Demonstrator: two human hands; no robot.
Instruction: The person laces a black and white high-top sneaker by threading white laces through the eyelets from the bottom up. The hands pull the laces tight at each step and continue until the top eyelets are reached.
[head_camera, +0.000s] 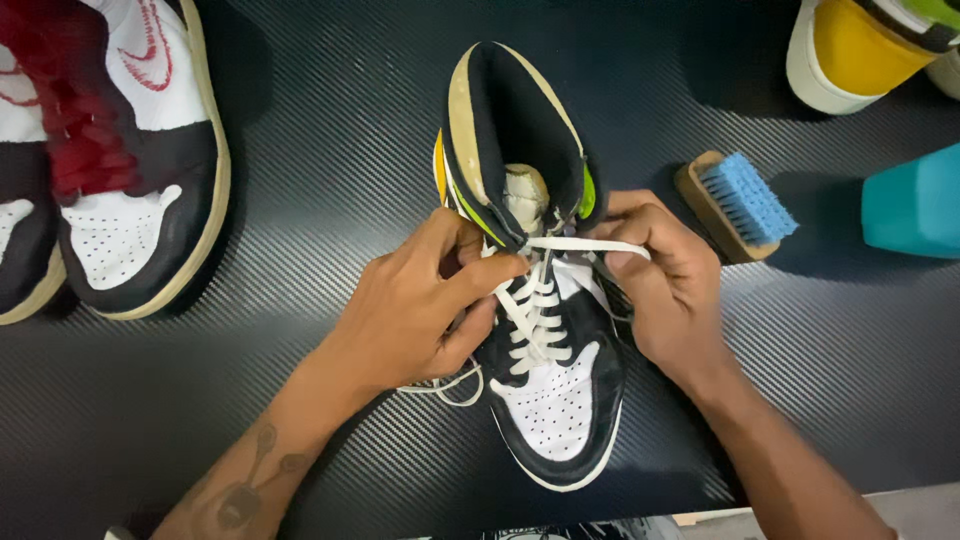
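Observation:
A black and white high-top sneaker with yellow and green trim lies on the dark mat, toe pointing toward me. White laces criss-cross its tongue. My left hand pinches the lace at the upper left eyelets, and a loose lace end trails out beneath that hand. My right hand grips the lace stretched across the top of the tongue on the right side of the shoe.
A wooden brush with blue bristles lies right of the shoe. A teal container stands at the right edge. A white, black and red pair of sneakers sits at left. A yellow and white shoe is top right. The carbon-pattern mat covers the table.

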